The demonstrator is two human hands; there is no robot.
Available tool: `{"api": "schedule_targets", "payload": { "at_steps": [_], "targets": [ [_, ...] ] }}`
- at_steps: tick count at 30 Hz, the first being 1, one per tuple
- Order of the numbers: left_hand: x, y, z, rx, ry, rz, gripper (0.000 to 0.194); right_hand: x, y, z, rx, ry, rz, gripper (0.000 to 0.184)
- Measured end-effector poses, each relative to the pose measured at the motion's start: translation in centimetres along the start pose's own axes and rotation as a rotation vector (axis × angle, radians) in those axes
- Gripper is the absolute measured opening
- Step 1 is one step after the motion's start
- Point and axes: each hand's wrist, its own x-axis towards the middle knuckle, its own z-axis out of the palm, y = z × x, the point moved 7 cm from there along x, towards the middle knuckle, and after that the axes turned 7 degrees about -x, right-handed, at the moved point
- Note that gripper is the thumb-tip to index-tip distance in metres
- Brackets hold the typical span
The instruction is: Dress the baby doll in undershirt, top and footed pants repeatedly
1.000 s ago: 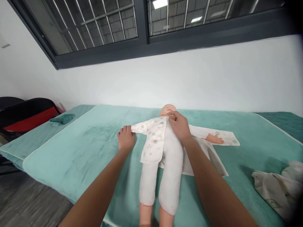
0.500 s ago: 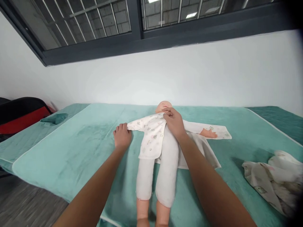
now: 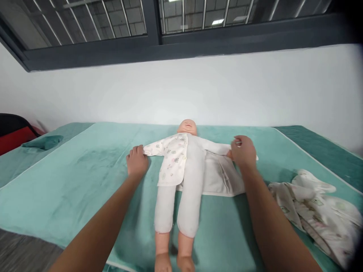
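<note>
A baby doll [image 3: 188, 215] lies face up with its arms spread and its feet toward me. Its patterned white shirt [image 3: 172, 166] covers one half of the chest, while the other front panel [image 3: 221, 175] is folded out flat, lining up. My left hand [image 3: 137, 161] is closed around the cuff end of the left sleeve, where the doll's hand is hidden. At the doll's other hand, my right hand [image 3: 244, 152] pinches the white sleeve end; the doll's fingers there are mostly covered by mine.
Crumpled patterned cloth [image 3: 320, 211] lies at the right on the green bed cover [image 3: 85, 181]. A small dark green cloth bundle [image 3: 42, 142] and a red and black item [image 3: 14, 134] are at the left. Behind the bed stands a white wall [image 3: 127, 94] below a barred window.
My right hand has moved right from the doll's collar to the sleeve end by its hand. My left hand stays at the left cuff. The view has shifted slightly right.
</note>
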Motion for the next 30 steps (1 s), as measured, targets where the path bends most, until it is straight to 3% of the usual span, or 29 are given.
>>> {"api": "schedule_targets", "payload": {
  "at_steps": [2, 4, 8, 12, 15, 18, 20, 25, 30],
  "targets": [
    [0.0, 0.0, -0.1, -0.019, 0.012, 0.008, 0.045, 0.4, 3.6, -0.5, -0.091, -0.128, 0.119, 0.031],
    [0.0, 0.1, -0.3, -0.036, 0.024, 0.012, 0.047, 0.0, 5.4, -0.5, -0.085, -0.237, 0.175, 0.025],
    [-0.2, 0.3, -0.4, -0.057, 0.027, 0.035, 0.051, -1.1, 5.8, -0.6, 0.118, -0.236, 0.228, 0.021],
    [-0.7, 1.5, -0.5, -0.096, 0.016, 0.194, 0.050, -1.6, 6.0, -0.2, 0.317, -0.242, 0.263, 0.027],
    [-1.1, 3.0, -1.1, -0.226, -0.012, 0.288, 0.045, -1.6, 6.4, 0.2, 0.729, -0.215, 0.380, 0.028],
    [-1.5, 5.6, -2.8, -0.458, 0.005, 0.280, 0.044, -1.5, 5.9, 0.9, 1.220, -0.197, 0.524, 0.033],
    [-1.7, 8.3, -3.7, -0.601, -0.055, 0.296, 0.047, -1.3, 5.1, 1.2, 1.355, -0.225, 0.550, 0.033],
    [-1.6, 15.0, -4.1, -0.654, -0.356, 0.375, 0.055, -1.2, 3.1, 2.3, 1.416, -0.355, 0.531, 0.024],
    [-0.9, 20.2, -4.3, -0.466, -0.395, 0.587, 0.053, -1.0, 2.5, 3.1, 1.410, -0.417, 0.478, 0.022]
  ]
}}
